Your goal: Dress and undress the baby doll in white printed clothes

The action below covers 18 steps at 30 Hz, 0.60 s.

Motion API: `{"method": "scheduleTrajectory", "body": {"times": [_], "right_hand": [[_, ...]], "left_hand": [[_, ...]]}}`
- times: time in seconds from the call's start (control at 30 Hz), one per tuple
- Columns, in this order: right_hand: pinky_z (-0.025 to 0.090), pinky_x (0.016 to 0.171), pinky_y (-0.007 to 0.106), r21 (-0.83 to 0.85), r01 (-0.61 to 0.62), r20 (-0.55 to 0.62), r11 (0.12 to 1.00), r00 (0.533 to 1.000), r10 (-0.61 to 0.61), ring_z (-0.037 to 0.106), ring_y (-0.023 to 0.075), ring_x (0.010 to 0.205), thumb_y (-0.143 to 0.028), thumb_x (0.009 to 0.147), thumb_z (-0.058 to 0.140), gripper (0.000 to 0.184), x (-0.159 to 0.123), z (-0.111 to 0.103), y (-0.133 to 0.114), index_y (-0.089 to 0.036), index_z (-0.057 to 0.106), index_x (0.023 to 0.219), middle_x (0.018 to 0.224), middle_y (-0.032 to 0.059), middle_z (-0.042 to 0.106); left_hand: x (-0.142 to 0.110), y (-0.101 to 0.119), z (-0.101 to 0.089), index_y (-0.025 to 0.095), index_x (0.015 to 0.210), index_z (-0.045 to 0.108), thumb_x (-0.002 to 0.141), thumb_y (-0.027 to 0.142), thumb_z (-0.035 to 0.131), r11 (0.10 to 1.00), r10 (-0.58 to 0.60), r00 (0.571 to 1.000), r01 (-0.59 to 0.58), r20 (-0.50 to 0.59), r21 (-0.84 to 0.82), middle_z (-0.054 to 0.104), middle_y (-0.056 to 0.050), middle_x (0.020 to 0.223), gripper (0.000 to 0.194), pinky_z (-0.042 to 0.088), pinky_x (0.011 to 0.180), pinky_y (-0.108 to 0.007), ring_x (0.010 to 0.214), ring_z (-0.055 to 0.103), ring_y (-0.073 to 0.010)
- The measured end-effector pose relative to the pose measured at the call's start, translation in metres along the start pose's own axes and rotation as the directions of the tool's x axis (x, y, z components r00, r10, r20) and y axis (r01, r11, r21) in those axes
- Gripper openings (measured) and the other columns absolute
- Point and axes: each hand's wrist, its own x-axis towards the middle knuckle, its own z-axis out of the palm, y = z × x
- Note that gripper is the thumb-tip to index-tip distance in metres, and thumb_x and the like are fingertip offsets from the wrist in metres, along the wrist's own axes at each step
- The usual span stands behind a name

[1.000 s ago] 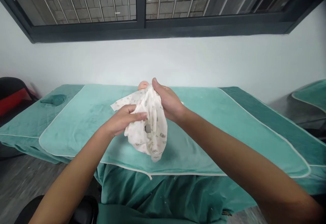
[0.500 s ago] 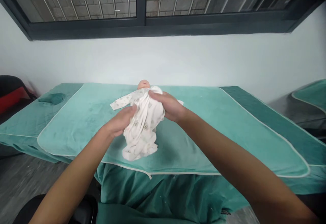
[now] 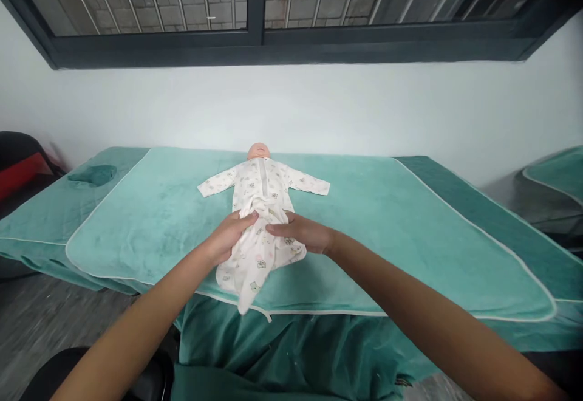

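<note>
A baby doll [image 3: 259, 150] lies on its back on the green bed cover, with only its head showing above a white printed baby top [image 3: 248, 185]. The sleeves stretch out flat to both sides, and a grey strip runs down the chest. Over its lower half, my left hand [image 3: 231, 234] and my right hand [image 3: 303, 231] grip a bunched white baby garment [image 3: 259, 261] with small animal prints, thumbs on top. Its lower end hangs toward the bed's near edge. Whether it joins the top cannot be told.
The light green cover [image 3: 387, 231] with pale piping spreads over a darker green bed [image 3: 449, 176]. A face hole [image 3: 93, 175] is at the bed's left end. Behind stand a white wall and a barred window [image 3: 259, 42]. A black chair [image 3: 141, 377] is low at left.
Both hands have come down and nearer to me with the white garment, uncovering the doll's chest and the right sleeve. The garment is less bunched and its lower end reaches the cover's edge.
</note>
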Motion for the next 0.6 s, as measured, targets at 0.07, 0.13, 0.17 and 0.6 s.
{"method": "scheduleTrajectory", "body": {"times": [0.07, 0.13, 0.17, 0.6], "right_hand": [[0.06, 0.082, 0.041, 0.157, -0.03, -0.174, 0.987, 0.983, 0.057, 0.074, 0.0255, 0.083, -0.053, 0.074, 0.081, 0.041, -0.001, -0.001, 0.035, -0.016, 0.075, 0.092, 0.087, 0.0089, 0.077], [0.06, 0.078, 0.041, 0.191, -0.058, -0.291, 0.98, 0.95, 0.113, 0.073, 0.0254, 0.076, -0.054, 0.073, 0.082, 0.041, -0.004, 0.0, 0.069, -0.016, 0.074, 0.086, 0.082, 0.0086, 0.077], [0.06, 0.077, 0.041, 0.177, -0.054, -0.35, 0.983, 0.93, 0.115, 0.073, 0.026, 0.075, -0.053, 0.072, 0.083, 0.041, -0.006, 0.002, 0.082, -0.015, 0.074, 0.085, 0.08, 0.0082, 0.076], [0.053, 0.096, 0.045, 0.398, 0.101, -0.455, 0.912, 0.885, 0.101, 0.071, 0.0299, 0.099, -0.052, 0.079, 0.078, 0.045, -0.029, 0.034, 0.133, -0.018, 0.073, 0.108, 0.104, 0.0094, 0.078]], "left_hand": [[0.001, -0.021, -0.003, 0.014, 0.111, 0.071, 0.078, 0.048, 0.08, 0.996, -0.086, 0.996, 0.086, -0.02, 0.014, 0.077, -0.014, 0.106, 0.049, 0.057, 0.086, -0.041, 0.094, 0.073, -0.0288], [0.003, -0.04, -0.004, 0.014, 0.108, 0.072, 0.077, 0.05, 0.08, 0.983, -0.164, 0.985, 0.167, -0.052, 0.07, 0.077, -0.014, 0.103, 0.048, 0.057, 0.085, -0.041, 0.093, 0.073, -0.0291], [0.003, -0.048, -0.004, 0.014, 0.107, 0.072, 0.076, 0.05, 0.08, 0.976, -0.181, 0.981, 0.188, -0.064, 0.114, 0.077, -0.013, 0.103, 0.048, 0.056, 0.085, -0.041, 0.094, 0.073, -0.0292], [0.003, -0.039, 0.005, 0.02, 0.12, 0.067, 0.088, 0.03, 0.057, 0.605, -0.072, 0.995, -0.009, 0.065, 0.796, 0.068, -0.011, 0.129, 0.034, 0.045, 0.103, -0.044, 0.119, 0.061, -0.0324]]}}
